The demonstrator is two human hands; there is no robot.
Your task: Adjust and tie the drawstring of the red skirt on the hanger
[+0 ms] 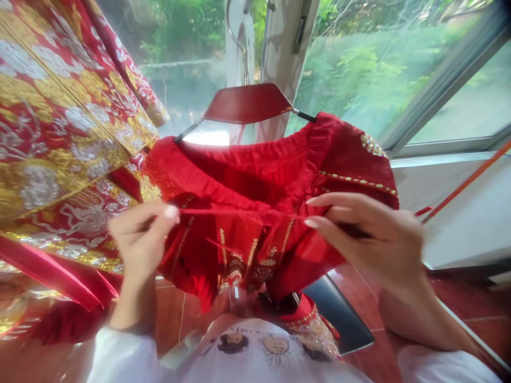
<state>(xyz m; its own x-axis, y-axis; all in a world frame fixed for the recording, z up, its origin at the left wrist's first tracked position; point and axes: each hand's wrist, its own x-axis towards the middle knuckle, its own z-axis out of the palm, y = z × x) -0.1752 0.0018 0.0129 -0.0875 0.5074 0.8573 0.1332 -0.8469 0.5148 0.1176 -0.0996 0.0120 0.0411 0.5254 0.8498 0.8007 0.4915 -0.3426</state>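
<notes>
A red off-shoulder blouse [287,239] with gathered neckline and gold beading hangs in front of me on a hanger [247,103] with a dark red centre piece. A thin red drawstring [199,211] runs taut across the front of its neckline. At its left end, my left hand [141,234] pinches the drawstring between thumb and fingers. On the other side, my right hand [375,239] holds the drawstring by the thumb, its index finger slightly raised above. The drawstring's exact contact inside the right fingers is partly hidden.
Red garments with gold and silver embroidery [80,117] hang at the left. Behind the hanger are glass windows [383,74]. Below, a dark flat panel [339,314] and another red beaded piece [315,324] are over the red tiled floor [170,308]. An orange strip [467,183] slants at right.
</notes>
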